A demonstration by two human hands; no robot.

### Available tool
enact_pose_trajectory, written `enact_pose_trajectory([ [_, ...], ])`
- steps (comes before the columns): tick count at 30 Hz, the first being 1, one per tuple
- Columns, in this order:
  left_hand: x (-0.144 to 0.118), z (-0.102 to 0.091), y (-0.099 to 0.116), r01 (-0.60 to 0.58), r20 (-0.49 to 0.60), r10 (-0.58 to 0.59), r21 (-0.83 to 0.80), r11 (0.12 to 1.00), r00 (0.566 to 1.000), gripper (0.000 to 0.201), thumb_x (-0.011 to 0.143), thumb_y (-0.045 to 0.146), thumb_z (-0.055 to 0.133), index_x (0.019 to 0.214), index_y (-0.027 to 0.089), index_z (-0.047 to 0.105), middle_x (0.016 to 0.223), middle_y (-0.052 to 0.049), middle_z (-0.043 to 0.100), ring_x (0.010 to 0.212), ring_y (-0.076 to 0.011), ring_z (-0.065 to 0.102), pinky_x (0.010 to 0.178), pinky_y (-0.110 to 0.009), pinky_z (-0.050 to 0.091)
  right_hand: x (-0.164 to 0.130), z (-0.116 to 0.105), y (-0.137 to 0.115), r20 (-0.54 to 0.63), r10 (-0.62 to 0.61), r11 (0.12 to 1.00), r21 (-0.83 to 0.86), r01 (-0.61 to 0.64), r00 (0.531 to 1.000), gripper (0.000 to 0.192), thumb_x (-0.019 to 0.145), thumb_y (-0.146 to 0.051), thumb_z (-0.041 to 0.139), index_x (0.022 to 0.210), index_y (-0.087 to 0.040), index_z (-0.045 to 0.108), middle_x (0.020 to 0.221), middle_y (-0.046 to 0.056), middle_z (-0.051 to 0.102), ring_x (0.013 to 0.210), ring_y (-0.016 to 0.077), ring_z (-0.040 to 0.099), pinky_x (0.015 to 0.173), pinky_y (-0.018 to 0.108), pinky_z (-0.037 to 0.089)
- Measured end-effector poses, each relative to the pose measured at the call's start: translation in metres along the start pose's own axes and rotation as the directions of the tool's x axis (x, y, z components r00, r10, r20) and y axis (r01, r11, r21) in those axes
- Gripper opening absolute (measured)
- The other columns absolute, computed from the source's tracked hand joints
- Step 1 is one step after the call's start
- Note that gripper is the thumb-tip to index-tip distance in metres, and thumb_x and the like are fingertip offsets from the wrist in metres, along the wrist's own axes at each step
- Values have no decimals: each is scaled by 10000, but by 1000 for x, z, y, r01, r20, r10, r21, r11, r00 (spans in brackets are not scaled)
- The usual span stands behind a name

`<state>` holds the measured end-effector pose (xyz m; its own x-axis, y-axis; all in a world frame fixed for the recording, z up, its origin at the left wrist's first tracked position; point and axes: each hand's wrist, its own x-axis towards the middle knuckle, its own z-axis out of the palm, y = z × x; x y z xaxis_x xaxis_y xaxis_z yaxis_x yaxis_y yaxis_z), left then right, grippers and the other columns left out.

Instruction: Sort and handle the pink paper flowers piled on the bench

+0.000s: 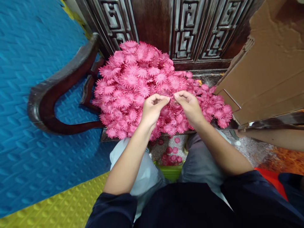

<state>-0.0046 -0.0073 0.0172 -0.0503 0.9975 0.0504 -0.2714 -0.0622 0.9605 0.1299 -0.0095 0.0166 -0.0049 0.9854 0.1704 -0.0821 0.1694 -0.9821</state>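
Over a big heap of pink flower heads (131, 80), my two hands meet with their fingertips a small gap apart. My left hand (154, 107) is closed, thumb against forefinger, at the edge of a darker pink flower head (167, 92). My right hand (188, 107) pinches at the same spot from the other side, thumb and forefinger pressed together. The petals are partly hidden by my fingers. The heap lies on a dark wooden bench seat (104, 135), and smaller flower heads (213, 107) spread along its right side.
A curved wooden armrest (45, 104) stands left, above blue floor matting (16, 126). Behind the heap rises a carved wooden backrest (152, 28). A cardboard box (268, 69) and another person's arm (273, 138) are at right. Fallen flowers (169, 158) lie between my knees.
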Motion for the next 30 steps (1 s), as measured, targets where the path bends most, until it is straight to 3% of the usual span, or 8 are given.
enact_pose_trajectory([
  [12,1,-3,1,-5,11,5,-13,1000,1000,134,633,204,753,594,170,629,626,29,646,618,-79,560,688,-234,447,-3,5,-12,60,111,988,101,-117,992,312,578,-473,773,724,-229,645,691,-41,634,678,101,578,762,287,509],
  [23,2,-6,2,18,99,-20,15,1000,995,268,540,374,829,682,185,705,707,10,686,687,-92,585,730,-233,466,2,-3,-4,42,258,927,271,-259,965,195,612,-372,749,718,-247,643,698,-61,635,645,89,585,703,262,498],
  [30,0,-8,8,-2,163,-8,59,998,987,200,633,325,779,791,208,740,849,-17,727,808,-121,635,829,-262,479,5,-6,0,25,281,926,257,-278,959,244,606,-421,752,731,-251,631,688,-48,645,674,115,614,694,277,512],
])
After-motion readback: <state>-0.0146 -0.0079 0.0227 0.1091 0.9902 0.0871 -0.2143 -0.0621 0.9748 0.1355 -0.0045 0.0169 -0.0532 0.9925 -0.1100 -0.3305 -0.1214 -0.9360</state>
